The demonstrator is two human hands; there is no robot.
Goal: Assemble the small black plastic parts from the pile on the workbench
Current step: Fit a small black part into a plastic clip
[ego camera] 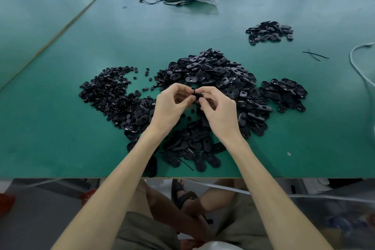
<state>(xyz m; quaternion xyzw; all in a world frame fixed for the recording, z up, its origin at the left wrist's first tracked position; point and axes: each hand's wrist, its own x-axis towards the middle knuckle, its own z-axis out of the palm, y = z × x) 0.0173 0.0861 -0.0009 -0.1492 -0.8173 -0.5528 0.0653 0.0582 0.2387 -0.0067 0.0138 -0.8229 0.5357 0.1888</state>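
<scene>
Left hand (170, 105) and right hand (218, 109), fingertips pinching one small black oval plastic part (196, 95) from both sides, just above the near middle of the pile.

Probably pressing two pieces together; fit too small to tell. Judged far from finished: only a small heap of black oval pieces (269, 31) set well apart at far right, likely done; large central mound of black oval shells (211, 73), spread of tiny black round pieces (109, 91) at left and a right-hand cluster of black ovals (284, 91) left on the green workbench (81, 36).

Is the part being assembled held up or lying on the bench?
Held up: left hand and right hand pinch the black part.
</scene>
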